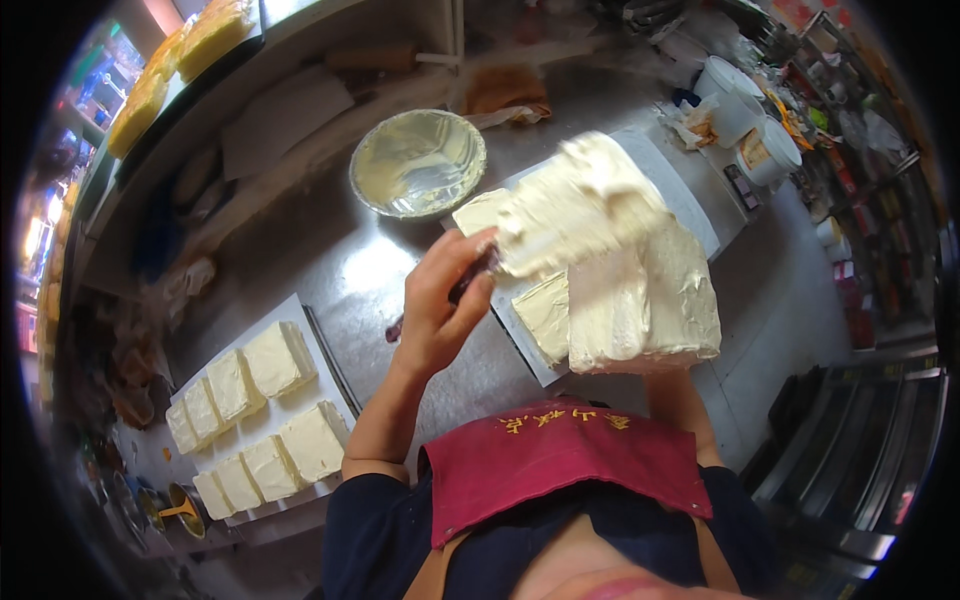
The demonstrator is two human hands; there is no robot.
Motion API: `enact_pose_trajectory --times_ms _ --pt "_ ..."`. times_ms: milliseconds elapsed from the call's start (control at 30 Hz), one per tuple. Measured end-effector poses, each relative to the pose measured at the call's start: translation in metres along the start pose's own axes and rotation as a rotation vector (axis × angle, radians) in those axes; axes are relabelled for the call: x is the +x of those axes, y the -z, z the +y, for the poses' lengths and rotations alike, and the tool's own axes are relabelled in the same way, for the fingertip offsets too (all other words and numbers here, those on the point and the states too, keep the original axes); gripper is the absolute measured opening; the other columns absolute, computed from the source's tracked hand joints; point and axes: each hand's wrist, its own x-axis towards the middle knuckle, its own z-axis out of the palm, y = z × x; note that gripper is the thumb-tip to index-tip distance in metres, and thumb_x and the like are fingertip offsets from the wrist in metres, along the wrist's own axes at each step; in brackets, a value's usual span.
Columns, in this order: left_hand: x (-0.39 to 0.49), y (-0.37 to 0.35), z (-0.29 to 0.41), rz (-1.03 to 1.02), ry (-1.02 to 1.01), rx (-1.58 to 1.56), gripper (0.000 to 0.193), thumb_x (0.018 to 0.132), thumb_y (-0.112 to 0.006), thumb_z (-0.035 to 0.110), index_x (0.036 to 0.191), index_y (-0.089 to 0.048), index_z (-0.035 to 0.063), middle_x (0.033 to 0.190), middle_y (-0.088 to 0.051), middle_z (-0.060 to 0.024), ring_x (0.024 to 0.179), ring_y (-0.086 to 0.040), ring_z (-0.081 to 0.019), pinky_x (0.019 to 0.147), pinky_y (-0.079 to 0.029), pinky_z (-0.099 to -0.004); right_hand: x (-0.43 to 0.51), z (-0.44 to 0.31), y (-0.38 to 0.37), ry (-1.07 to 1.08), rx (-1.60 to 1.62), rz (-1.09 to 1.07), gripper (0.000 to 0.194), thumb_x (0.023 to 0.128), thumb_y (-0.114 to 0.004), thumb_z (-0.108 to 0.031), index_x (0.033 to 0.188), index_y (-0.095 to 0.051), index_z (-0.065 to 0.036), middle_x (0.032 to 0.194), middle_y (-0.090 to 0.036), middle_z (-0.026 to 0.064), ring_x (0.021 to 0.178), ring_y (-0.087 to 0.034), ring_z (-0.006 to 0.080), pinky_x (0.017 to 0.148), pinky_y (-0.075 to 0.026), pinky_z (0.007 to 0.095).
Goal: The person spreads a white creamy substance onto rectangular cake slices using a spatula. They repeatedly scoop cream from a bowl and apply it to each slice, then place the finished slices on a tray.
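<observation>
My left hand [442, 300] grips the dark handle [471, 276] of a spatula, whose wide blade [577, 217] is thickly coated with pale cream and blurred. The blade is above a large cream-covered cake block [675, 300] and overlaps it in view. My right forearm [679, 405] runs up under this block. The block hides my right hand, which appears to hold it raised from beneath. Below lies a paper-lined board [694, 202] bearing a smaller cream-coated block [544, 315] and another coated piece [480, 210], both partly covered from view.
A metal bowl [416, 161] smeared with cream stands beyond my left hand. Several cream-coated blocks [277, 360] sit in two rows on a white-lined tray [300, 322] at left. White plastic tubs [769, 150] and a phone-like object [741, 186] are at far right. Yellow cakes [214, 37] occupy a raised shelf.
</observation>
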Motion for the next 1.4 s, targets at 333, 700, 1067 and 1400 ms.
enact_pose_trajectory --times_ms 333,700,1067,1400 --pt "0.012 -0.007 -0.014 0.099 0.189 0.150 0.033 0.091 -0.059 0.001 0.124 -0.061 -0.0006 0.086 -0.054 -0.0072 0.067 -0.050 -0.0147 0.063 -0.042 -0.0256 0.000 0.004 -0.004 0.032 0.125 0.040 0.067 0.094 -0.055 -0.043 0.150 -0.034 -0.011 0.150 -0.040 0.0118 0.138 -0.039 0.0283 0.112 -0.034 0.0484" --pt "0.003 0.028 0.023 -0.082 -0.306 0.445 0.058 0.065 -0.071 -0.007 0.120 -0.067 0.0083 0.076 -0.056 -0.0057 0.061 -0.057 -0.0185 0.053 -0.045 -0.0305 0.019 -0.016 0.012 0.177 0.329 0.070 0.068 0.095 -0.052 -0.047 0.151 -0.033 -0.013 0.152 -0.038 0.0108 0.140 -0.035 0.0285 0.114 -0.031 0.0492" --pt "-0.010 -0.013 -0.011 0.126 0.130 0.058 0.036 0.090 -0.060 0.002 0.126 -0.060 0.0009 0.085 -0.054 -0.0078 0.072 -0.053 -0.0139 0.064 -0.043 -0.0265 0.016 0.005 -0.001 0.114 0.300 0.077 0.069 0.096 -0.050 -0.052 0.152 -0.033 -0.015 0.155 -0.036 0.0099 0.143 -0.032 0.0287 0.116 -0.028 0.0499" --pt "-0.018 -0.051 -0.048 0.036 0.566 -0.275 0.032 0.097 -0.059 0.013 0.126 -0.057 0.0017 0.080 -0.053 -0.0016 0.065 -0.052 -0.0130 0.057 -0.043 -0.0257 -0.003 0.019 -0.007 0.072 0.249 0.059 0.070 0.096 -0.047 -0.056 0.153 -0.032 -0.017 0.157 -0.033 0.0090 0.145 -0.029 0.0289 0.117 -0.025 0.0505"
